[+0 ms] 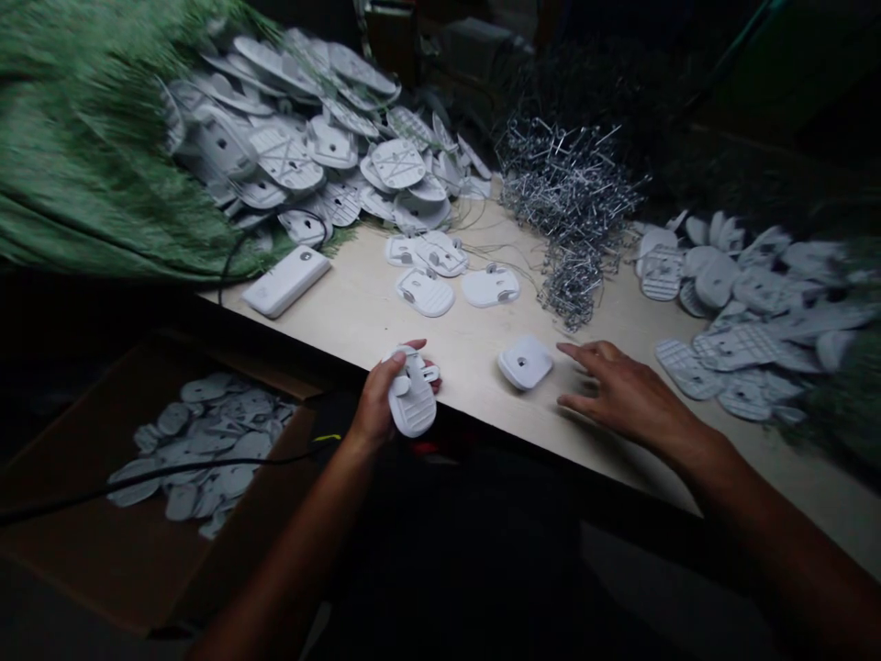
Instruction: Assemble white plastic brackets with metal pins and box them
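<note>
Pinching ribbed white piece [414, 411] in L hand [375, 399], w/ thumb atop, fingers beneath, at near edge of table [474, 344]. Pointing ribbed end toward near side, w/ long axis approx. fore-aft. Holding nothing in R hand [623, 390], w/ thumb & forefinger spread wide just beside white block [535, 352], apparently not touching. Prob. at pick-up or put-down step w/ block, dir. unclear; calling next for closing R fingers if taking, drawing off if leaving. Beyond: loose white pcs [428, 296], metal pin heap [571, 184].

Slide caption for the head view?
Left grip holding a white part, right grip open beside a white block, metal pieces piled beyond.
</note>
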Demonstrator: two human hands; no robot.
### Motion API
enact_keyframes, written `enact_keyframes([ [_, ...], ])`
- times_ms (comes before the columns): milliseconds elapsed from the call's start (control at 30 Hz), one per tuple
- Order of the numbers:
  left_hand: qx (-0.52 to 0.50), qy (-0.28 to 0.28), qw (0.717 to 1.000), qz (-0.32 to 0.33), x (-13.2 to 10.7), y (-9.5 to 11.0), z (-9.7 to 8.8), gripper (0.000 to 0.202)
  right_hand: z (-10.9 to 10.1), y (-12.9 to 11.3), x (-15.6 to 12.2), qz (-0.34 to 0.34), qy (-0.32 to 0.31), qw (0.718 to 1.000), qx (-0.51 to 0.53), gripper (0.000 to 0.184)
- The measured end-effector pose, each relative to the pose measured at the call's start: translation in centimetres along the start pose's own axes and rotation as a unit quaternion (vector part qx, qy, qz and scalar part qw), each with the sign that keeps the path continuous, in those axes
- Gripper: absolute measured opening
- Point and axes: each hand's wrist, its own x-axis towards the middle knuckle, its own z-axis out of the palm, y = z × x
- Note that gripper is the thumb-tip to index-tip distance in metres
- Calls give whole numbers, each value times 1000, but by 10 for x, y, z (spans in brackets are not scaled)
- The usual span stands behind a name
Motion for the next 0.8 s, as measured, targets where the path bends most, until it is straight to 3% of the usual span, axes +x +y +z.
enact_keyframes([
  [133,-42,-15,998,-53,-5,4,3,69,-9,3,29,-179,3,984,-5,85],
  [267,-62,-22,995,-69,-6,7,7,71,-1,-6,70,-266,-35,963,35,84],
  [367,-75,-24,994,-74,-11,11,7,74,7,-22,88,-243,-42,967,69,82],
  [600,-83,-6,996,-20,-19,16,0,78,24,-82,77,-30,46,997,45,110],
  [700,-55,-1,998,-1,-16,13,-1,78,29,-95,73,-22,57,997,37,116],
  [800,-32,-5,999,29,-14,9,-1,77,32,-95,76,-56,54,996,37,106],
])
